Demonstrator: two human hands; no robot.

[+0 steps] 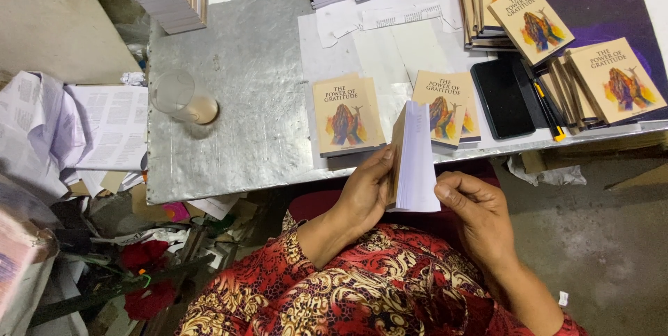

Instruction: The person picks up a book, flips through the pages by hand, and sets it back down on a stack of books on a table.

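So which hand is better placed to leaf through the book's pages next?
Probably the right hand: its thumb sits at the white page edges of the paperback book, while the left hand grips the spine side.

Two hands [362,197] [476,211], one open book [414,158], one glass [182,98], one black phone [502,97].

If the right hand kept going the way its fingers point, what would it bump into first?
The right hand points left, toward the open book the left hand holds. It would probably meet the book's white pages first, since its fingertips already sit right beside their edge.
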